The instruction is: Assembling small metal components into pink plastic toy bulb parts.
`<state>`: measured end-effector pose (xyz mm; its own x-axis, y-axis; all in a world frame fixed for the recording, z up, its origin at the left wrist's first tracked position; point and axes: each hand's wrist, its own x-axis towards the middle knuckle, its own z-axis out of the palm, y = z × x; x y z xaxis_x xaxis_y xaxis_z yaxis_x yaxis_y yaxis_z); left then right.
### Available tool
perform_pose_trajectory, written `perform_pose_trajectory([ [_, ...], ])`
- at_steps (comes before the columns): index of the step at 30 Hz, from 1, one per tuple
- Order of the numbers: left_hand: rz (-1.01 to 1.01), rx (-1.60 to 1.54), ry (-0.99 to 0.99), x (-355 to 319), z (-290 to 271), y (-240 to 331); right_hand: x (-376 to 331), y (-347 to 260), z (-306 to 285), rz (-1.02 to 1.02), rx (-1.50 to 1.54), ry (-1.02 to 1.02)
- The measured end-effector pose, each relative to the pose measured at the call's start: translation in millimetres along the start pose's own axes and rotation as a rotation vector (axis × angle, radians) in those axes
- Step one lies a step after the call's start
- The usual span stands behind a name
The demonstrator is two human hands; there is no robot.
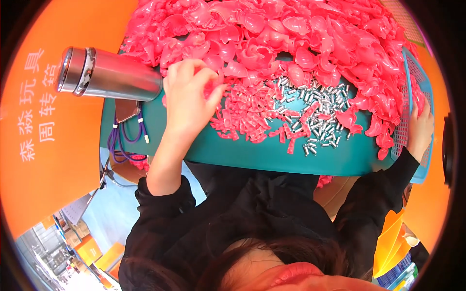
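Green tabletop (233,156), pink plastic pieces (296,25) (glossy, curved).

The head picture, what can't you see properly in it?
In the head view:
Left hand: its fingers hide whether it holds anything.
Blue basket: the right hand covers part of its inside.
Pink pile: cut off by the top edge.
Dark thing by the purple cord: partly hidden by the flask.
Silver tubes: too small and jumbled to count.

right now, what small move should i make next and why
Probably bring your right hand from the blue basket toward your left hand: they are far apart, with the small pink pieces and silver cylinders lying between them.
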<state>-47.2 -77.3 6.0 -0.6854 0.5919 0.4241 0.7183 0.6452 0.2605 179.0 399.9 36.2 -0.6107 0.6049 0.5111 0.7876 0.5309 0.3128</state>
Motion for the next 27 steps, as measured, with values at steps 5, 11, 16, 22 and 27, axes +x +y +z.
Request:
perform_pose_trajectory([
  [5,-0.058,-0.232,0.058,13,-9,7,-1,-24,-30,-0.073,-0.218,0.340],
  [11,0.064,-0.298,-0.109,19,-13,8,-50,-183,-119,-0.706,0.993,-0.015],
  [16,-0.105,-0.317,-0.233,10,-52,-13,-71,-217,-113,-0.832,1.000,-0.033],
  [22,0.065,-0.039,-0.316,-25,-41,-8,-68,-221,-106,-0.807,1.084,-0.055],
  [27,0.045,-0.027,-0.416,-20,-39,-10,-62,-214,-100,-0.790,1.134,-0.055],
])
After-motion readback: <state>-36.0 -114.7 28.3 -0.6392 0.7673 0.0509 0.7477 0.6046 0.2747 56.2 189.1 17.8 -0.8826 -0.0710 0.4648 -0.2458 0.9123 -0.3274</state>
